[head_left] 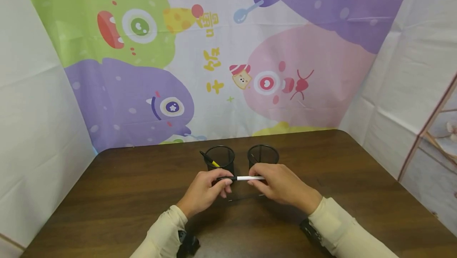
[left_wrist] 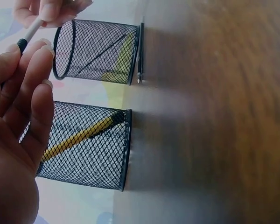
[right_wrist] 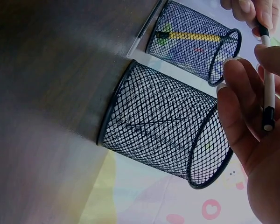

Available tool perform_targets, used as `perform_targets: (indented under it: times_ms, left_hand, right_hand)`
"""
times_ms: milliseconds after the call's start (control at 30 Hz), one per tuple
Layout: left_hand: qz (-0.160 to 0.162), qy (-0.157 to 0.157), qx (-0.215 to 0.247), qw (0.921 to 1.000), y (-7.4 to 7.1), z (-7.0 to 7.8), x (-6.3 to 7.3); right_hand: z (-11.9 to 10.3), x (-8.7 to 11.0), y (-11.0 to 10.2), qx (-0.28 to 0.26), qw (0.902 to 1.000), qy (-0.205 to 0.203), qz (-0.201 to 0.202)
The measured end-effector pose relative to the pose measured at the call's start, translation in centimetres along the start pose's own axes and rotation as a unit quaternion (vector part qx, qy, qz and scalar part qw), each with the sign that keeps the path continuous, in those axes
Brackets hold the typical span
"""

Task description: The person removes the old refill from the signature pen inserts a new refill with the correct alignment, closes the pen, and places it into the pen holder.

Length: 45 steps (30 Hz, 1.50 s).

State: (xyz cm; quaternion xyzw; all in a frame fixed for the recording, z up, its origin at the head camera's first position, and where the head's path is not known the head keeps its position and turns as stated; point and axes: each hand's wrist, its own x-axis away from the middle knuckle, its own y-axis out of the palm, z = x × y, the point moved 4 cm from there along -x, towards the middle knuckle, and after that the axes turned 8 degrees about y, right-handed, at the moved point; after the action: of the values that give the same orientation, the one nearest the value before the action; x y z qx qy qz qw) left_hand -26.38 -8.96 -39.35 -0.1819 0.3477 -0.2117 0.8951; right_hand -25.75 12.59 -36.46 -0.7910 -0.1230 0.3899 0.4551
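Both hands hold a white pen point(head_left: 246, 178) with a black end level above the table, just in front of two black mesh cups. My left hand point(head_left: 225, 184) pinches the black end point(left_wrist: 22, 44). My right hand point(head_left: 255, 180) grips the white barrel point(right_wrist: 269, 88), its fingers curled round it. The left cup point(head_left: 220, 158) holds a yellow pen point(head_left: 214, 163), which leans inside it point(left_wrist: 79, 135). In the right cup point(head_left: 263, 155) a thin dark pen leans point(right_wrist: 154, 123).
A thin pen point(left_wrist: 140, 51) lies on the dark wooden table point(head_left: 125, 194) at the base of the cups. A cartoon-printed cloth point(head_left: 214, 51) hangs behind the table, with white sheets on both sides. The table's rounded far corners are in view.
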Motion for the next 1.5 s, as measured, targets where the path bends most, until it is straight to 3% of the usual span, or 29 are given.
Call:
perform_targets:
  times_ms: [700, 1000, 1267, 1500]
  left_hand:
    - [-0.009, 0.009, -0.004, 0.9999, 0.1, -0.2, -0.1]
    - [-0.003, 0.003, -0.001, 1.0, 0.2, -0.1, 0.0]
    - [0.007, -0.004, 0.0, 1.0, -0.3, 3.3, -0.4]
    - [0.009, -0.001, 0.007, 0.9999, -0.3, 3.4, -0.3]
  right_hand:
    - [0.0, 0.3, 0.0, -0.007, 0.9987, -0.044, 0.023]
    - [0.0, 0.2, 0.1, -0.005, 0.9995, -0.03, 0.011]
    - [-0.1, 0.1, 0.1, 0.006, 0.9999, -0.01, -0.008]
    - [-0.2, 0.1, 0.3, 0.011, 0.9998, -0.01, -0.014]
